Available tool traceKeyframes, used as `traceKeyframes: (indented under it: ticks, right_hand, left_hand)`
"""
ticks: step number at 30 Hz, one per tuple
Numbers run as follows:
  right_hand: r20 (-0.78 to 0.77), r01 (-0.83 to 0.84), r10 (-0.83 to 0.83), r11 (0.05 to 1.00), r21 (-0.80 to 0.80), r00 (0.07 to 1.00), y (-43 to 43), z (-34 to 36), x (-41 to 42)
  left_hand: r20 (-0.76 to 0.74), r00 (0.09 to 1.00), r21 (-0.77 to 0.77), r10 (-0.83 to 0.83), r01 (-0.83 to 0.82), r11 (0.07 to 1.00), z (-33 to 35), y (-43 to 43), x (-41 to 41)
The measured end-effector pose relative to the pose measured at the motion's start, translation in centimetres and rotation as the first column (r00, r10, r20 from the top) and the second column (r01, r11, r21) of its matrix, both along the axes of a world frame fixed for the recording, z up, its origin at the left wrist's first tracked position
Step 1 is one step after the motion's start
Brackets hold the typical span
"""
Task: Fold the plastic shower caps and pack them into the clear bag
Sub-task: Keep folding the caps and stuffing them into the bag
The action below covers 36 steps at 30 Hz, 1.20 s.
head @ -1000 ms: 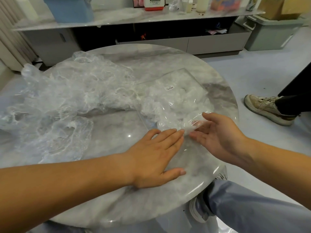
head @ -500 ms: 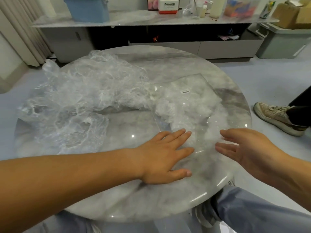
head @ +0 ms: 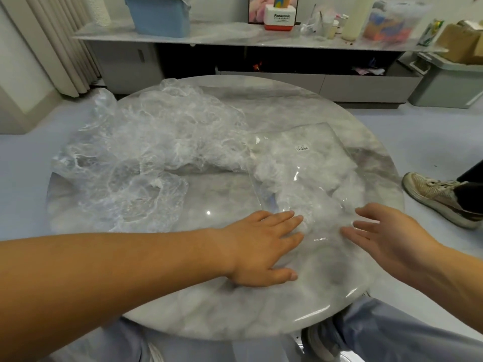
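**Right hand moves off the bag**

The right hand (head: 386, 236) has slid away from the left hand (head: 261, 246). Its fingers are spread by the near edge of the clear bag (head: 308, 163) (I cannot tell if they touch it). The left hand lies flat with spread fingers, pressing the bag's near corner onto the table (head: 235, 309). The bag looks partly filled. A big pile of loose shower caps (head: 146, 158) sits to its left, so much folding is left.
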State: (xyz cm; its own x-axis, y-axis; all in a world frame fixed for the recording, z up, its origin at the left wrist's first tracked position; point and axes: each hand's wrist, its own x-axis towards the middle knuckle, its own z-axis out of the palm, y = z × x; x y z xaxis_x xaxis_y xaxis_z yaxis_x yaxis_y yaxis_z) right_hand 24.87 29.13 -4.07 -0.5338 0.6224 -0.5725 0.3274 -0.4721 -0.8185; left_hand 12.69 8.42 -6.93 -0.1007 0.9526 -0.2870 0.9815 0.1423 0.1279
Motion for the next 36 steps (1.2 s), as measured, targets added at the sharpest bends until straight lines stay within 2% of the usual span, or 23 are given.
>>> traceKeyframes:
  ticks: [2, 4, 7, 9, 11, 14, 17, 20, 22, 24, 28, 32, 34, 36]
  right_hand:
    - [0.093, -0.054, 0.046, 0.995, 0.081, 0.995, 0.4, 0.5, 0.9]
    - [0.202, -0.203, 0.163, 0.959, 0.198, 0.966, 0.4, 1.3, 1.4]
    - [0.277, -0.446, 0.358, 0.798, 0.406, 0.892, -1.2, 2.7, 0.5]
    - [0.305, -0.574, 0.496, 0.594, 0.563, 0.813, -3.2, 3.3, -0.9]
    - [0.354, -0.652, 0.629, 0.334, 0.681, 0.692, -5.4, 3.5, -2.6]
    - [0.440, -0.689, 0.765, 0.008, 0.724, 0.471, -8.9, 3.3, -6.1]
    - [0.508, -0.635, 0.826, -0.260, 0.727, 0.244, -12.5, 1.8, -9.6]
    - [0.582, -0.626, 0.813, -0.456, 0.633, -0.004, -15.3, -0.4, -11.6]
    - [0.650, -0.559, 0.753, -0.586, 0.587, -0.107, -16.4, -1.6, -12.5]
    - [0.685, -0.536, 0.715, -0.636, 0.555, -0.140, -16.8, -2.2, -13.1]
    - [0.674, -0.493, 0.733, -0.621, 0.610, -0.090, -16.2, -2.8, -12.9]
    - [0.719, -0.448, 0.693, -0.662, 0.601, -0.058, -14.4, -2.5, -11.4]
    - [0.717, -0.470, 0.696, -0.646, 0.602, -0.038, -13.4, -2.5, -10.4]
    - [0.702, -0.493, 0.712, -0.612, 0.618, -0.004, -12.5, -2.7, -9.4]
  left_hand:
    - [0.003, 1.000, 0.006, -0.006, 0.006, 1.000, 0.0, 0.1, -0.1]
    - [0.021, 1.000, 0.028, -0.012, 0.012, 1.000, 0.3, 0.1, -0.1]
    - [0.065, 0.998, 0.114, 0.024, -0.031, 0.993, 1.3, -0.6, -0.4]
    - [0.069, 0.993, 0.166, 0.100, -0.110, 0.980, 1.8, -2.3, -0.9]
    - [0.011, 0.976, 0.225, 0.218, -0.215, 0.950, 2.4, -5.2, -1.8]
    - [-0.091, 0.866, 0.241, 0.493, -0.461, 0.854, 3.3, -11.5, -3.0]
    - [-0.156, 0.749, 0.114, 0.644, -0.634, 0.765, 2.9, -17.3, -3.9]
    - [-0.003, 0.777, -0.134, 0.629, -0.624, 0.770, 1.5, -20.6, -3.8]
    - [0.114, 0.826, -0.164, 0.552, -0.532, 0.830, 0.5, -21.6, -3.5]
    - [0.172, 0.873, -0.062, 0.456, -0.452, 0.890, -0.4, -22.1, -3.3]
    - [0.221, 0.914, 0.088, 0.340, -0.366, 0.926, -1.7, -22.1, -3.6]
    - [0.191, 0.919, 0.336, 0.344, -0.391, 0.857, -1.7, -21.7, -4.8]
    - [0.133, 0.911, 0.396, 0.392, -0.411, 0.821, -1.5, -21.4, -5.5]
    - [0.068, 0.903, 0.391, 0.423, -0.414, 0.822, -1.1, -20.9, -5.7]
